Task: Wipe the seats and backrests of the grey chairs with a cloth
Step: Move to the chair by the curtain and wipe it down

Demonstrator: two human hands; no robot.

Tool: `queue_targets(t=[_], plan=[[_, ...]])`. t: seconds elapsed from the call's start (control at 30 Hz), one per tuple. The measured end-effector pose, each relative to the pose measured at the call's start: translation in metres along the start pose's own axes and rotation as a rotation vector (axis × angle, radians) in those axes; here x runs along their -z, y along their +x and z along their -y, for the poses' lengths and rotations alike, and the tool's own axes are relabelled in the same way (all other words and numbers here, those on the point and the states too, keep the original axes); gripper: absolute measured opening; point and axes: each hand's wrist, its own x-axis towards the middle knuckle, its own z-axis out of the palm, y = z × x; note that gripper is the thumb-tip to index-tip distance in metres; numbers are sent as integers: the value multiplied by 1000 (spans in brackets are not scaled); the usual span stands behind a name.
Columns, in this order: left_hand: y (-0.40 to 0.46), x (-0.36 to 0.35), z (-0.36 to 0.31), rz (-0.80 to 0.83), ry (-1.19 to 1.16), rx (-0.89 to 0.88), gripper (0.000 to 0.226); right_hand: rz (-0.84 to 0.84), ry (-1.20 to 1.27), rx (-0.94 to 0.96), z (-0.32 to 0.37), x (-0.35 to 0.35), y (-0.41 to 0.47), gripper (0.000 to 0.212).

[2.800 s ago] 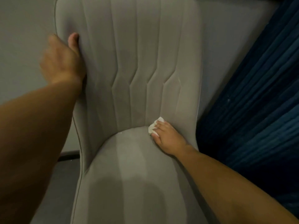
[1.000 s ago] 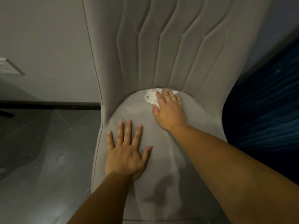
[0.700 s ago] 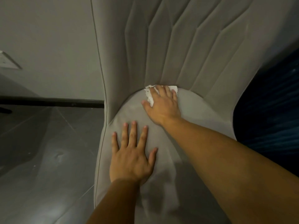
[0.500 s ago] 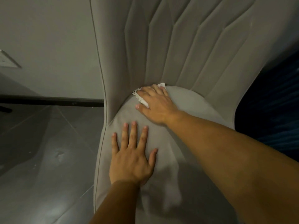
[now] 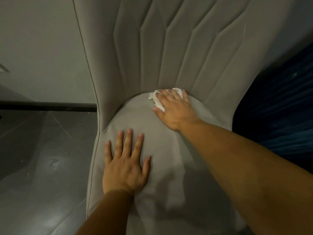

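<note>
- The grey chair (image 5: 169,48) filled most of the view, its upholstery a soft, matte grey fabric with stitched vertical channels running down the backrest (image 5: 152,39) and angling inward toward the seat.
- The seat (image 5: 160,150) was a smooth rounded cushion, piped along its left edge, with faint shadows of both arms across it.
- The left hand (image 5: 126,164) lay flat, palm down, on the front left part of the seat, its fingers (image 5: 128,141) spread and holding nothing.
- The right hand (image 5: 174,110) pressed a crumpled white cloth (image 5: 156,100) onto the back of the seat, right at the seam where it met the backrest; its fingers (image 5: 171,95) lay close together and flat over the cloth, which showed at the fingertips and beside the thumb.
- Left of the chair, a dark glossy tiled floor (image 5: 42,158) caught dull reflections and met a plain pale wall (image 5: 42,48) at a black skirting board (image 5: 47,104).
- To the right hung deep blue pleated fabric (image 5: 279,107), possibly a curtain, in dim light.
</note>
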Motion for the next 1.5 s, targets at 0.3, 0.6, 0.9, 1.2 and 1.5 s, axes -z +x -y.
queue_targets(t=[0.3,0.6,0.9,1.2,1.5], plan=[[0,-8,1,-44,-20,-5,69,-158,103,-655,10,-8,-14,68],[0,-5,0,-24,-74,-2,69,-95,160,-345,64,-10,15,80],[1,-3,2,-18,-64,-22,69,-33,87,408,71,-1,17,59],[0,-2,2,-10,-50,3,68,-25,94,-170,18,-4,-11,59],[0,-6,2,-24,-13,19,75,17,127,-240,29,-3,-78,58]])
